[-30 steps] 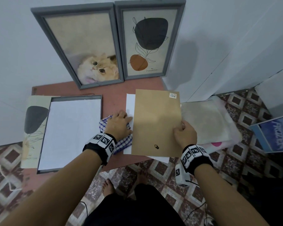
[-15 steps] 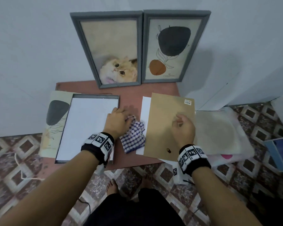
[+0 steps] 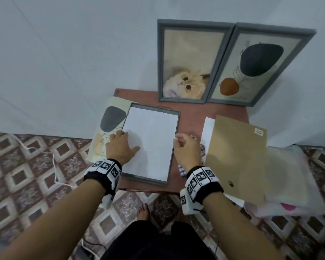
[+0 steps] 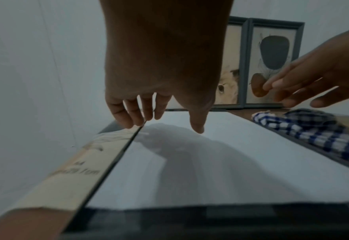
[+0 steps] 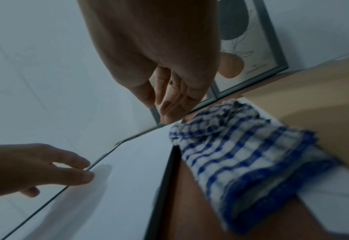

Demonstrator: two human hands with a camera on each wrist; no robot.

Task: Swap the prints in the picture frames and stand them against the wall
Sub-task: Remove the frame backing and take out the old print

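Two grey frames lean on the wall, one with a cat print, one with an abstract print. A third grey frame lies flat on the red-brown table, a white sheet inside it. A loose abstract print pokes out under its left side. My left hand rests with straight fingers on the frame's left edge, thumb on the sheet. My right hand hovers at the frame's right edge, fingers relaxed, holding nothing.
A blue checked cloth lies between the flat frame and a brown backing board, which rests on white paper. Plastic-wrapped sheets sit to the right. A white cord trails on the tiled floor.
My left hand let go of the cloth and moved left onto the flat frame. My right hand left the brown board and moved left to the frame's right edge.
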